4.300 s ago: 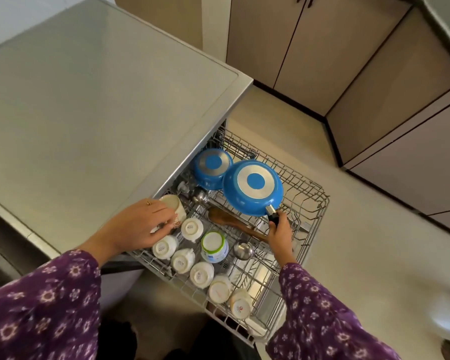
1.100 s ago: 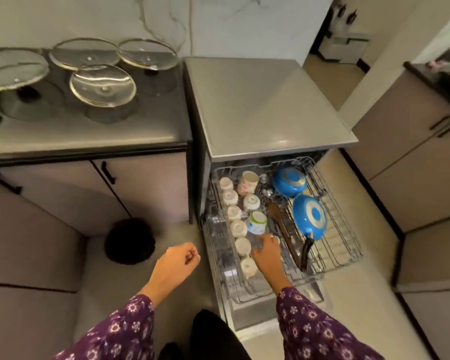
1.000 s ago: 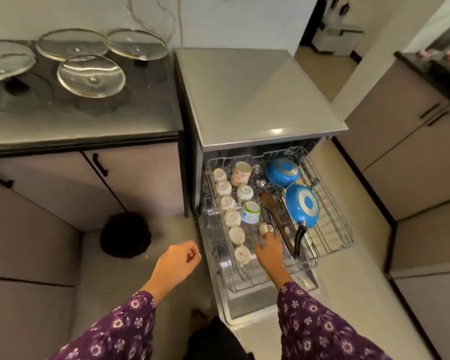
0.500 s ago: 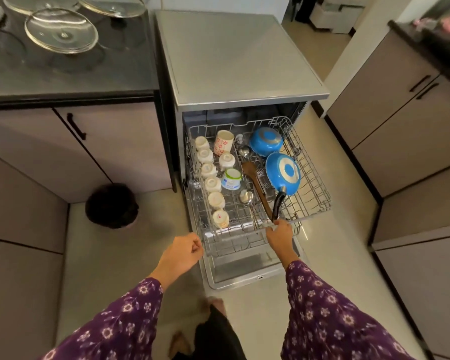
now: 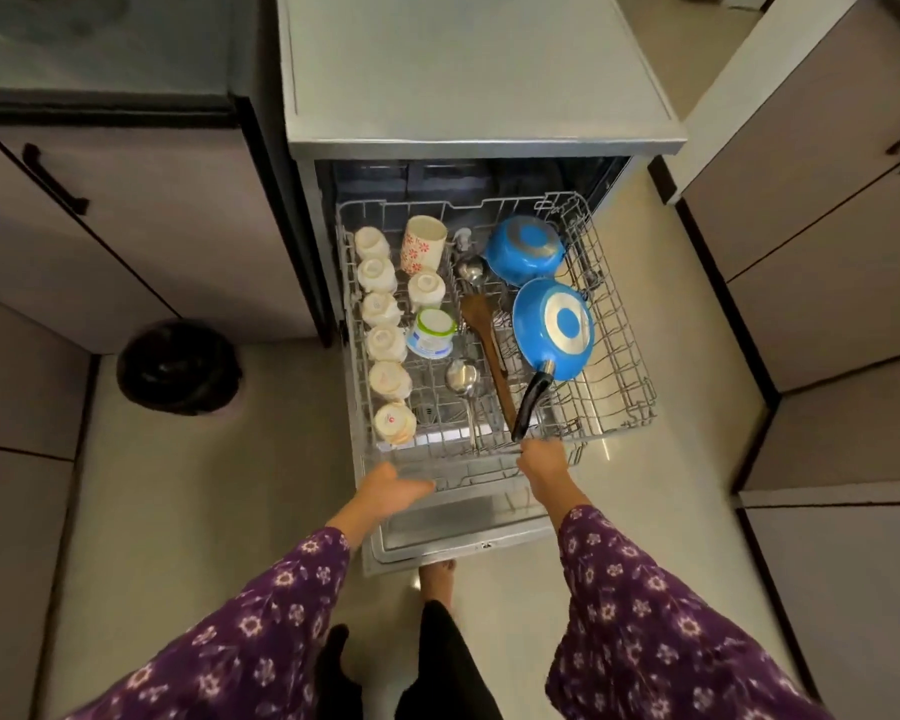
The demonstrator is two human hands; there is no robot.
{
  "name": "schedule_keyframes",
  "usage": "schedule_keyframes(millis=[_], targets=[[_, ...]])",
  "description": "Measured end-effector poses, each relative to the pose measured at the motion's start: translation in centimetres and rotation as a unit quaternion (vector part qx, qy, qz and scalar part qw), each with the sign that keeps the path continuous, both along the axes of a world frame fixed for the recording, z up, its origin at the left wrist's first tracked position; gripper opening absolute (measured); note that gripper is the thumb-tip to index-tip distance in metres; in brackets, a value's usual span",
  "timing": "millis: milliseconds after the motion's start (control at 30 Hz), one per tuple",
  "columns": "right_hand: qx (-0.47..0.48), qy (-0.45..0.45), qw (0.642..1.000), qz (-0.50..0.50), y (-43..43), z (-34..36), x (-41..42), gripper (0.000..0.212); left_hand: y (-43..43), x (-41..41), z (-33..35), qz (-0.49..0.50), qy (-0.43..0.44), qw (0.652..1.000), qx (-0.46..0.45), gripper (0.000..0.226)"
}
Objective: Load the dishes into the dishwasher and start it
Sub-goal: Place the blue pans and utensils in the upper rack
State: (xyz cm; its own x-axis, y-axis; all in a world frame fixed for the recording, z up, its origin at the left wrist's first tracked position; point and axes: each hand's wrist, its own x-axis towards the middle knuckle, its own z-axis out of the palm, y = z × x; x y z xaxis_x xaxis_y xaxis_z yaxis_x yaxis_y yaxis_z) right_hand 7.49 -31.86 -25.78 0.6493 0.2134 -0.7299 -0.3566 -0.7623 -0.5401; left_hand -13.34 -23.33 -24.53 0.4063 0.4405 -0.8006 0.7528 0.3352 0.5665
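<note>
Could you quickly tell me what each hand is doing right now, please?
Left hand: open, fingers straight, holding nothing.
Right hand: fingers curled on the front rim of the dish rack.

Soft, dim indoor light: the dishwasher top catches most of it, its interior lies in shadow, glare streaks the floor, cabinets bow at the edges, the left hand blurs.
</note>
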Motion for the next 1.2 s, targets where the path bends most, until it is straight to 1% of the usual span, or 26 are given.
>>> schedule_keyframes(millis=[33, 67, 100, 167, 200, 300, 433, 533, 600, 633, 667, 767, 800, 900, 1000, 1067, 1200], targets=[[-0.003, -0.009, 1.000, -0.008, 0.1, -0.2, 0.0, 0.018, 0.0, 0.5, -0.3, 0.015, -0.006, 1.000, 0.006, 0.054], [-0.002, -0.017, 1.000, -0.015, 0.0, -0.5, -0.2, 0.018, 0.1, 0.8, -0.4, 0.022, -0.012, 1.000, 0.011, 0.078], [0.001, -0.025, 1.000, -0.016, 0.0, -0.8, -0.3, 0.023, 0.0, 1.1, -0.6, 0.010, -0.018, 1.000, 0.024, 0.092], [0.003, -0.052, 0.999, -0.009, -0.3, -1.4, -0.4, 0.039, 0.1, 1.5, -0.7, -0.047, -0.015, 0.998, 0.045, 0.103], [0.005, -0.062, 0.998, -0.004, -0.5, -1.6, -0.4, 0.042, 0.1, 1.5, -1.0, -0.079, -0.013, 0.995, 0.054, 0.105], [0.007, -0.080, 0.997, -0.004, -0.7, -2.1, 0.0, 0.042, 0.4, 1.9, -1.8, -0.183, -0.007, 0.978, 0.098, 0.102], [0.038, -0.083, 0.996, -0.013, -0.6, -2.5, 0.1, 0.053, 0.4, 2.6, -3.0, -0.295, 0.042, 0.939, 0.169, 0.077], [0.065, -0.091, 0.994, -0.003, 0.0, -2.5, 0.6, 0.055, 0.5, 3.0, -3.9, -0.333, 0.099, 0.890, 0.294, 0.064], [0.073, -0.098, 0.992, 0.018, 0.9, -2.7, 1.1, 0.056, 1.1, 3.2, -4.6, -0.328, 0.117, 0.864, 0.364, 0.064], [0.076, -0.104, 0.991, 0.026, 1.5, -2.8, 1.4, 0.054, 1.6, 3.4, -4.8, -0.322, 0.120, 0.857, 0.383, 0.065], [0.079, -0.111, 0.990, 0.033, 2.1, -2.9, 1.8, 0.049, 2.1, 3.7, -4.9, -0.317, 0.123, 0.855, 0.391, 0.065], [0.088, -0.126, 0.987, 0.050, 4.6, -3.3, 2.8, 0.023, 4.0, 4.6, -5.2, -0.294, 0.115, 0.870, 0.380, 0.067], [0.095, -0.128, 0.986, 0.054, 5.3, -3.5, 3.1, 0.020, 4.7, 5.0, -5.2, -0.290, 0.110, 0.872, 0.378, 0.067], [0.115, -0.133, 0.983, 0.056, 7.1, -3.9, 4.0, 0.028, 6.8, 5.7, -5.4, -0.272, 0.094, 0.885, 0.365, 0.068], [0.131, -0.136, 0.980, 0.069, 9.0, -3.7, 5.3, 0.010, 8.8, 6.3, -5.7, -0.260, 0.075, 0.895, 0.355, 0.070], [0.146, -0.138, 0.977, 0.076, 10.5, -3.8, 6.1, 0.021, 10.2, 6.7, -5.9, -0.250, 0.057, 0.902, 0.346, 0.072], [0.160, -0.153, 0.969, 0.105, 12.7, -4.3, 7.2, 0.020, 13.0, 7.3, -6.1, -0.238, 0.033, 0.910, 0.337, 0.075]])
